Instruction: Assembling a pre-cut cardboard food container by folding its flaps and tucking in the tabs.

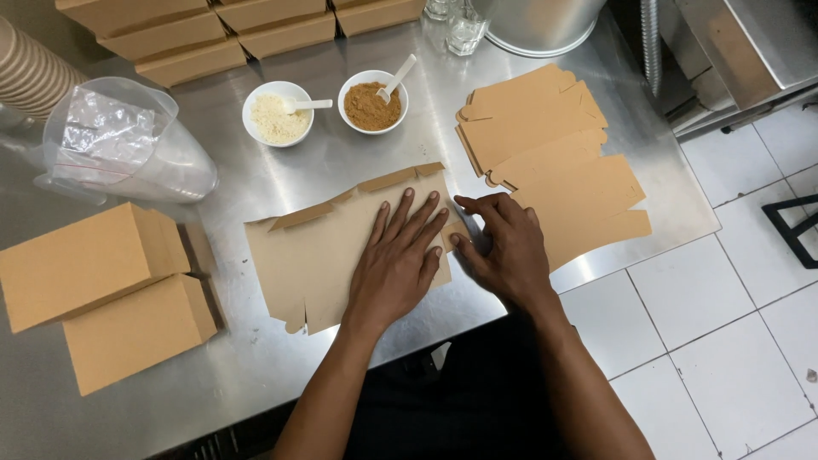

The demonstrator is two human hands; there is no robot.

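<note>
A flat brown cardboard box blank (319,251) lies on the steel counter (281,358) in front of me, its far edge flaps partly raised. My left hand (399,260) presses flat on the blank's right part, fingers spread. My right hand (503,247) is at the blank's right edge, thumb and fingers pinching a side flap there. A fanned stack of more flat blanks (554,153) lies just right of my right hand.
Two folded brown boxes (111,294) sit at the left. Behind are a bowl of pale grains (277,115) and a bowl of brown powder (372,102), each with a white spoon, a clear plastic bag (119,140), stacked paper cups (30,72), more boxes (230,30), a metal pot (537,25). The counter ends at right above tiled floor.
</note>
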